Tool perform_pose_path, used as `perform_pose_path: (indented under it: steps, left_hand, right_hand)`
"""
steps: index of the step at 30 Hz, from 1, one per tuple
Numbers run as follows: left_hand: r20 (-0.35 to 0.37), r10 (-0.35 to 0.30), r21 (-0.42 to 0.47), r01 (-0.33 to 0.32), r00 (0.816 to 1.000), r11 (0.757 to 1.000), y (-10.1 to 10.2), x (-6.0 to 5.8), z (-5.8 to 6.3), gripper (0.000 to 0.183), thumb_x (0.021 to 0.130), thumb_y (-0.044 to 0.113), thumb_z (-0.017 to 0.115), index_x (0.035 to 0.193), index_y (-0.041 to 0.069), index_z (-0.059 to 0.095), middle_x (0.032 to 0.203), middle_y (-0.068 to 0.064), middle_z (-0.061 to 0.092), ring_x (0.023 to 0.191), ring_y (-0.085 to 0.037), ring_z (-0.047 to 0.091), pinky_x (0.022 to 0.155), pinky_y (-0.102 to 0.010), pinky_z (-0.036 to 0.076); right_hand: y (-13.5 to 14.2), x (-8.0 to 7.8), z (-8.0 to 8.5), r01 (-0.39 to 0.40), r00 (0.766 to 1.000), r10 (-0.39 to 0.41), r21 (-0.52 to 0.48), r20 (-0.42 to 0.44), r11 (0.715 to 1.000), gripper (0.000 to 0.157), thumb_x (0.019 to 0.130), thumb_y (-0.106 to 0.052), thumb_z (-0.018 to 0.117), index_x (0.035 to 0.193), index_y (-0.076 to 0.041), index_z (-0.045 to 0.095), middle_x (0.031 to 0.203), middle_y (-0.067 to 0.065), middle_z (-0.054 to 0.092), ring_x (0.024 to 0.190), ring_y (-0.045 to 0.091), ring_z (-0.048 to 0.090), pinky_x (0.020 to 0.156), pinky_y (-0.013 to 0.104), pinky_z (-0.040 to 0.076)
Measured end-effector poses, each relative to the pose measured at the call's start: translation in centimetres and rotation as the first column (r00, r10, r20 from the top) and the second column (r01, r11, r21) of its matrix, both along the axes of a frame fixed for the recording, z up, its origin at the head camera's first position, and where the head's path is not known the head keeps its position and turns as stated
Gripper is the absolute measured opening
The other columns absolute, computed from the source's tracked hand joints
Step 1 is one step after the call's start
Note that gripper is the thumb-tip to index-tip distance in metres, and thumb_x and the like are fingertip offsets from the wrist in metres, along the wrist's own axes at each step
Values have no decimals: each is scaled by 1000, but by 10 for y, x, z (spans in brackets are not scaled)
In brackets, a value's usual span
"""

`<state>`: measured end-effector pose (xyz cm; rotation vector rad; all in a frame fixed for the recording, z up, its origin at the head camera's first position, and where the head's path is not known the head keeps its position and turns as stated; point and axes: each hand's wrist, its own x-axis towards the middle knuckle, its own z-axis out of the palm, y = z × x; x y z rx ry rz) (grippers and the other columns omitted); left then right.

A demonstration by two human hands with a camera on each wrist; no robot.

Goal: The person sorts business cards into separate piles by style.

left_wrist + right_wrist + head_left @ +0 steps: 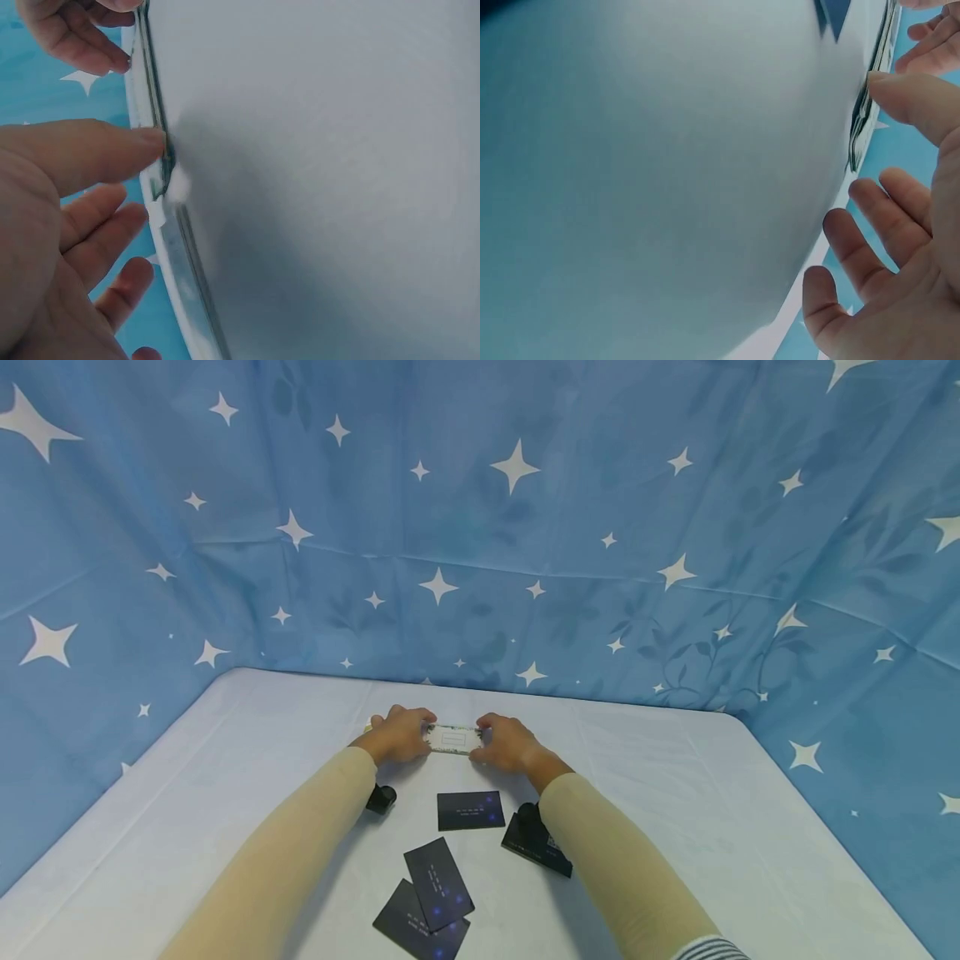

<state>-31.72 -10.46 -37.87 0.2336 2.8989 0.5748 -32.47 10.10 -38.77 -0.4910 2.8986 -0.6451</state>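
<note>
A small stack of white cards [453, 739] with a green leafy border lies toward the far side of the table, between the two hands. My left hand [402, 734] pinches its left end, the thumb [142, 150] on the near edge. At the right end, my right hand [512, 744] pinches it the same way, its thumb [907, 97] against the near edge. The other fingers of both hands spread loosely past the ends. In the left wrist view another thin stack [196, 277] sits beside the left hand; the head view mostly hides it behind that hand.
Nearer the body lie a single black card [471, 811] and two overlapping black cards [438, 883]. More black cards [536, 847] with a round black object on them are partly under the right forearm. A small black object [382, 799] stands by the left forearm. A starry blue curtain [480, 527] hangs behind.
</note>
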Motion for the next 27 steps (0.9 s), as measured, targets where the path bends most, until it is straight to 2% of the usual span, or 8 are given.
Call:
perform_pose_path:
  steps: [5, 8, 12, 16, 22, 27]
  left_hand:
    - [-26, -22, 30, 23, 999, 999, 1, 5, 5, 56, 77, 33, 69, 128, 25, 48, 122, -1, 50, 114, -24, 34, 84, -50, 20]
    - [-31, -30, 58, 32, 999, 998, 2, 11, 8, 61, 73, 40, 71, 128, 28, 48, 122, -2, 49, 114, -24, 34, 84, -51, 21]
    - [-35, -57, 91, 60, 998, 994, 2, 24, 10, 67, 68, 45, 73, 128, 29, 49, 118, -4, 50, 109, -24, 36, 82, -50, 23]
    - [-46, -93, 88, 97, 995, 991, 6, 39, 11, 65, 66, 46, 74, 125, 29, 53, 115, -3, 51, 104, -23, 38, 79, -47, 24]
    - [-85, -191, 32, 194, 978, 980, 20, 61, 11, 64, 61, 48, 77, 118, 26, 58, 109, 12, 55, 104, -16, 39, 77, -45, 22]
    - [-79, -266, -33, 264, 961, 964, 29, 77, 6, 68, 57, 50, 78, 117, 24, 58, 108, 15, 56, 98, -15, 40, 73, -45, 23]
  right_hand:
    - [7, 4, 4, 7, 1000, -5, -56, 30, 998, 62, 74, -40, 70, 128, -16, 49, 129, 1, 47, 114, 21, 44, 92, 38, 34]
    - [12, 9, 11, -12, 998, 19, -119, 57, 993, 62, 73, -38, 72, 127, -18, 50, 127, -1, 49, 110, 20, 47, 87, 39, 38]
    - [21, 22, 18, -49, 993, 66, -179, 93, 983, 59, 71, -36, 73, 124, -20, 52, 122, -6, 51, 110, 20, 46, 86, 42, 39]
    - [28, 39, 19, -96, 986, 120, -202, 112, 975, 58, 70, -36, 75, 122, -22, 53, 118, -10, 52, 109, 18, 45, 86, 42, 39]
    - [33, 63, 16, -190, 971, 211, -168, 115, 967, 63, 67, -39, 76, 122, -19, 52, 118, -11, 51, 109, 18, 45, 87, 40, 38]
    - [38, 77, 12, -209, 972, 215, -72, 94, 975, 67, 63, -42, 78, 122, -20, 53, 116, -5, 52, 108, 20, 45, 88, 41, 37]
